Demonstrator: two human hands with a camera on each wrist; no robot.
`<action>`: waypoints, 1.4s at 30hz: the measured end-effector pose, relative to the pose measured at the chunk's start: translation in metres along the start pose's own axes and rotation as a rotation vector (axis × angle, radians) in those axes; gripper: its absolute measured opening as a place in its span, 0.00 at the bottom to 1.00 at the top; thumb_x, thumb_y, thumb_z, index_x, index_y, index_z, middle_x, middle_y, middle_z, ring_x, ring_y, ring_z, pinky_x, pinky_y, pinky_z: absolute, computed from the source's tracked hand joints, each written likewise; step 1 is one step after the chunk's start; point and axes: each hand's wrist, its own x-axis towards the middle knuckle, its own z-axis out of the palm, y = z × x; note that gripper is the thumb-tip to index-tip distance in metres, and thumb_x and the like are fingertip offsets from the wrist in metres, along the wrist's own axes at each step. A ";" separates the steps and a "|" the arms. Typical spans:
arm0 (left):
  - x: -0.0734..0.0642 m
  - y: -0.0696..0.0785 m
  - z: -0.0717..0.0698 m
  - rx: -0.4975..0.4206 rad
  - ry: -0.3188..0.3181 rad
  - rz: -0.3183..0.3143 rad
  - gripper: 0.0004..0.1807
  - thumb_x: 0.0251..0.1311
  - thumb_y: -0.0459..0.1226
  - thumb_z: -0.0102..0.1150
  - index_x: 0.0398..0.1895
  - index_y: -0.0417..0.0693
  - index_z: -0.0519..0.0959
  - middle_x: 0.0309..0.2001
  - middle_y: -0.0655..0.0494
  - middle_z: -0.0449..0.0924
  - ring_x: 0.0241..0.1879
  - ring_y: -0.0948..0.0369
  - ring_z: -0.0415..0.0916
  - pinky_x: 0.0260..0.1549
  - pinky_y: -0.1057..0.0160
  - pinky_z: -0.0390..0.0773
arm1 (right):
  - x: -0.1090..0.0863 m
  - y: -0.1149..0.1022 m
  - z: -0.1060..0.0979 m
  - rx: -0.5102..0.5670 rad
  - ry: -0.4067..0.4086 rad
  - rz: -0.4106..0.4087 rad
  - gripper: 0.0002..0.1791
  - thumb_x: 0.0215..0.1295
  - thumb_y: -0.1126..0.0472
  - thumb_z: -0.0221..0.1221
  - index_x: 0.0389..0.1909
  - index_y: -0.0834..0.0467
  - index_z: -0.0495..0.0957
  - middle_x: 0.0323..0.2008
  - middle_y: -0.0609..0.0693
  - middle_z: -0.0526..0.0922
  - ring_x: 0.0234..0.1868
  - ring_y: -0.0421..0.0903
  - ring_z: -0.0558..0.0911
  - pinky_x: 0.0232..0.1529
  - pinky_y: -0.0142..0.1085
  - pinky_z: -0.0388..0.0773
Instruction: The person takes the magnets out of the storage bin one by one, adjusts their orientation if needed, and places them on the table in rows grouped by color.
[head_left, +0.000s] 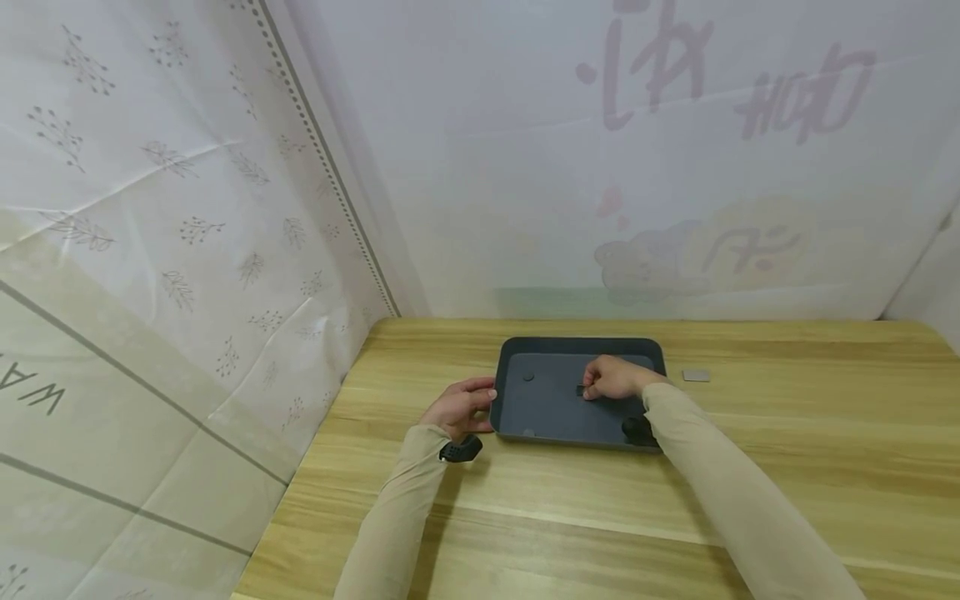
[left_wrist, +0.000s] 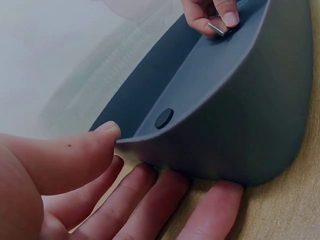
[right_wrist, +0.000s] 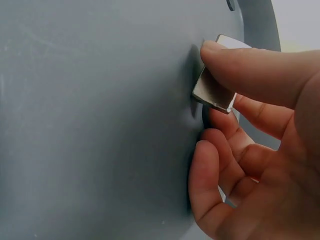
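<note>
My left hand (head_left: 459, 408) grips the left end of the dark grey tray (head_left: 555, 425). In the left wrist view the thumb lies at the rim while the fingertips (left_wrist: 215, 205) press low on the outer wall, by the table. Over the tray's floor, right of its middle, my right hand (head_left: 615, 378) pinches a small, thin, silver rectangular metal plate (right_wrist: 212, 92) between thumb and fingers. The plate is tilted, its lower edge close to the tray floor. A small black disc (left_wrist: 164, 118) sits inside the tray near the left end.
On the wooden table (head_left: 810, 417), just right of the tray, lies a flat grey rectangular piece (head_left: 695, 376). Behind the table hangs a pale printed cloth (head_left: 510, 167), with another patterned cloth (head_left: 187, 275) along the left side.
</note>
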 end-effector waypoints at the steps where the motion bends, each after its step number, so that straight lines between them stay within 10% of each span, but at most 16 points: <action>1: 0.000 0.000 0.000 0.000 -0.004 0.003 0.26 0.68 0.33 0.53 0.69 0.43 0.65 0.48 0.48 0.77 0.40 0.59 0.77 0.35 0.57 0.80 | 0.000 0.000 0.000 0.002 0.002 0.000 0.05 0.67 0.63 0.58 0.36 0.62 0.77 0.31 0.51 0.75 0.29 0.44 0.68 0.34 0.36 0.66; 18: 0.000 0.001 0.001 0.023 -0.055 0.023 0.27 0.70 0.33 0.50 0.72 0.51 0.63 0.66 0.43 0.67 0.43 0.58 0.76 0.33 0.58 0.78 | -0.007 0.003 -0.005 0.026 0.070 0.000 0.07 0.67 0.63 0.59 0.39 0.63 0.79 0.39 0.55 0.81 0.35 0.45 0.76 0.37 0.37 0.73; 42: -0.002 0.001 0.002 0.042 -0.036 0.016 0.27 0.70 0.33 0.49 0.72 0.49 0.63 0.64 0.42 0.68 0.44 0.57 0.74 0.34 0.58 0.78 | -0.023 0.010 -0.010 0.163 0.179 -0.088 0.10 0.66 0.63 0.59 0.43 0.65 0.78 0.35 0.58 0.84 0.37 0.55 0.82 0.40 0.46 0.80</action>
